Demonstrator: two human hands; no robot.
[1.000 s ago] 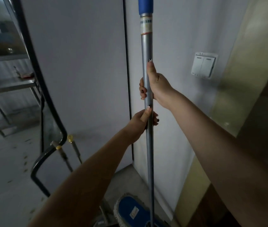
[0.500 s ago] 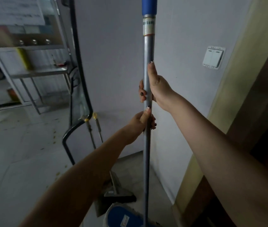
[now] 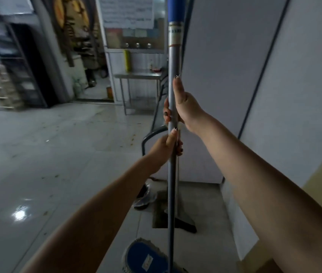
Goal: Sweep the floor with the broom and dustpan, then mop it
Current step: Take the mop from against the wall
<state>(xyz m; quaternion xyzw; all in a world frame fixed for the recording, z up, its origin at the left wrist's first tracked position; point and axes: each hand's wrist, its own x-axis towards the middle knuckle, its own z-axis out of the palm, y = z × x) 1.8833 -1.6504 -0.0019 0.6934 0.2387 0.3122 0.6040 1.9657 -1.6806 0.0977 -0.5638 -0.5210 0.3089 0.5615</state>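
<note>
A long grey mop handle (image 3: 173, 62) with a blue top grip stands nearly upright in front of me. My right hand (image 3: 183, 104) grips it at mid-height, thumb lying up along the shaft. Just below, my left hand (image 3: 165, 149) holds the same handle. The flat blue mop head (image 3: 146, 257) with a pale fringe rests on the tiled floor (image 3: 57, 154) at the bottom. Behind the handle a broom (image 3: 183, 219) and dustpan (image 3: 159, 209) lean in the wall corner.
Grey wall panels (image 3: 225, 95) stand close on the right. A black curved frame (image 3: 148, 136) stands by the wall behind my hands. A metal table (image 3: 138, 75) sits further back, with dark shelving (image 3: 14, 62) at the left. Small crumbs dot the floor.
My view has swung left, bringing the open floor, table and shelving into sight. Both hands keep the same grip on the mop handle.
</note>
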